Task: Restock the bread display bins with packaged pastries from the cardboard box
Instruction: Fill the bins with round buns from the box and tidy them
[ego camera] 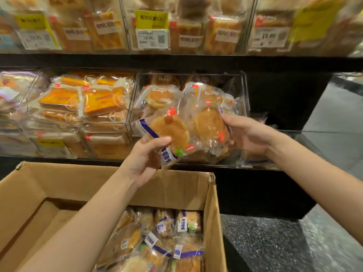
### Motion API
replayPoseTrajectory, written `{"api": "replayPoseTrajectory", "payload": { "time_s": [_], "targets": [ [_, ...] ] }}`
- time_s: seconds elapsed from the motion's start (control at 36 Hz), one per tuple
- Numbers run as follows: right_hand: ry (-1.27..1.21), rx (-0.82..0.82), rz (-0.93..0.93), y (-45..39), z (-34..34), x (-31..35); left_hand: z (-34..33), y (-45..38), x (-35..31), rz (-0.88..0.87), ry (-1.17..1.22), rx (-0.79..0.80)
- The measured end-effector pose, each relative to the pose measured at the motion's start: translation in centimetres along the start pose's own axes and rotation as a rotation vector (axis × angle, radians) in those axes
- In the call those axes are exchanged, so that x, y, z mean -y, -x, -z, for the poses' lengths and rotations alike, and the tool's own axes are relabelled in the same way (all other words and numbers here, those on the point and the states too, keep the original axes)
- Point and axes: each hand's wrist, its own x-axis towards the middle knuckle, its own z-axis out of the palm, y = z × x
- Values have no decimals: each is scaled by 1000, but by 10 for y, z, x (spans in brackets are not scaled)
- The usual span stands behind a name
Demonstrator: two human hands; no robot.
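My left hand (146, 161) pinches one tilted bun packet (169, 134), long axis up-left; my right hand (247, 135) grips another packet (209, 124), upright.

1. Warm, moderately bright light falls from above.
2. Glare streaks the clear wrappers (208, 107).
3. The upper shelf labels (151, 39) are blurred.
4. Wide-angle distortion bends the edges.

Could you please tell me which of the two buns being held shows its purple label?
The bun in the left hand: that bun shows purple label stripes; the right hand bun shows none.
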Motion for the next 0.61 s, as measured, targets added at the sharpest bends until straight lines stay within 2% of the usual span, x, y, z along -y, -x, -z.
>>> {"api": "replayPoseTrajectory", "payload": {
  "time_s": [0.17,0.31,0.42,0.53,0.61],
  "targets": [
    [-155,-7,36,21,5,10,-30,-17,16,-68,38,92],
    [-297,-59,196,33,22,28,-55,-26,18,-103,-40,15],
    [-346,-217,270,38,38,42,-76,-31,13,-146,-62,-53],
    [-368,-379,262,42,60,46,-91,-37,14,-215,-72,-120],
    [-359,-534,255,51,77,51,-107,-47,19,-239,-77,-112]
  ]
}}
